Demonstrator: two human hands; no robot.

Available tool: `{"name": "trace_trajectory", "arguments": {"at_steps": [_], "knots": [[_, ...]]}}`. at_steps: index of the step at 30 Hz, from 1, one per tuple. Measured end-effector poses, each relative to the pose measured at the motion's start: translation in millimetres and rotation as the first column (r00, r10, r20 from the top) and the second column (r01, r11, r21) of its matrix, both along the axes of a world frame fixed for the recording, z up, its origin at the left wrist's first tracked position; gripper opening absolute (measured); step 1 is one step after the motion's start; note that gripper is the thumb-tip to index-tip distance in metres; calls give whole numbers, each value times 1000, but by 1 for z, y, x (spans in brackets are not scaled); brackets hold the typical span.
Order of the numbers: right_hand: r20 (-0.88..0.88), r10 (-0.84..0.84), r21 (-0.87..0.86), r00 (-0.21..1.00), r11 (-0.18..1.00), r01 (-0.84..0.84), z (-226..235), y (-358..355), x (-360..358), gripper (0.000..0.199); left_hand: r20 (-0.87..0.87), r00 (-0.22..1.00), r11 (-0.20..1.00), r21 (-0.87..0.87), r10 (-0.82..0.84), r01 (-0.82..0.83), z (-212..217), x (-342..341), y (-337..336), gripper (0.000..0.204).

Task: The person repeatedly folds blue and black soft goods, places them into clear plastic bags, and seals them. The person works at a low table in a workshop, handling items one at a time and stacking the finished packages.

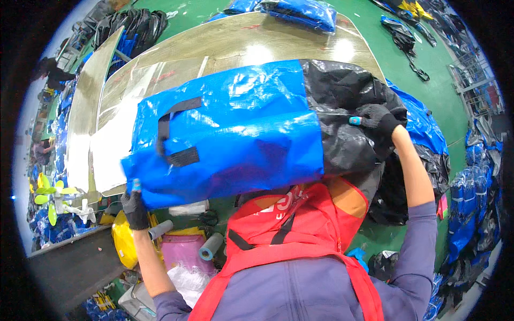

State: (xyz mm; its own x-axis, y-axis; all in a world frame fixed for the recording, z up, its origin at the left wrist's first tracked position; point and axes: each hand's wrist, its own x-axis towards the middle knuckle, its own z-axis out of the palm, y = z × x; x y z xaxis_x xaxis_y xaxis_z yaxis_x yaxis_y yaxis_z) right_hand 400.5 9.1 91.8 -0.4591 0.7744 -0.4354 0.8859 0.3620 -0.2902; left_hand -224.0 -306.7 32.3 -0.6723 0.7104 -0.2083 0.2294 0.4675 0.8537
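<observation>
A large bag point(257, 115) of shiny woven plastic lies across the table in front of me, its left part blue and its right part black and crumpled. A black webbing handle point(164, 125) is attached to the blue side. My left hand point(135, 207), in a dark glove with a bluish thumb tip, pinches the near left corner of the bag. At the black end, my right hand point(377, 120), gloved alike, is closed on the crumpled material. Its fingers are partly lost against the black fabric.
The wood-patterned table point(225, 45) carries folded blue packs point(302, 13) at its far edge. More blue and black bags point(423, 117) heap up on the right. A small green-bladed fan point(52, 195), a yellow bag point(124, 243) and rolls point(211, 246) sit at left and below.
</observation>
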Motion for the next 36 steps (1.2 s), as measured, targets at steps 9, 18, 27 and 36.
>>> {"name": "trace_trajectory", "arguments": {"at_steps": [9,18,27,36], "knots": [[265,10,458,964,879,-135,-29,-22,-14,34,-534,801,948,-1,-270,319,85,148,123,52],[-218,65,767,974,629,129,11,-54,-14,37,-713,-187,237,-450,-676,861,-10,276,242,58],[-33,245,633,969,755,-170,-2,-141,-38,37,-806,-52,133,-160,-590,978,37,302,294,57],[30,284,157,958,945,-286,63,62,-61,42,-751,-374,-159,-345,-544,925,-16,342,280,53]]}}
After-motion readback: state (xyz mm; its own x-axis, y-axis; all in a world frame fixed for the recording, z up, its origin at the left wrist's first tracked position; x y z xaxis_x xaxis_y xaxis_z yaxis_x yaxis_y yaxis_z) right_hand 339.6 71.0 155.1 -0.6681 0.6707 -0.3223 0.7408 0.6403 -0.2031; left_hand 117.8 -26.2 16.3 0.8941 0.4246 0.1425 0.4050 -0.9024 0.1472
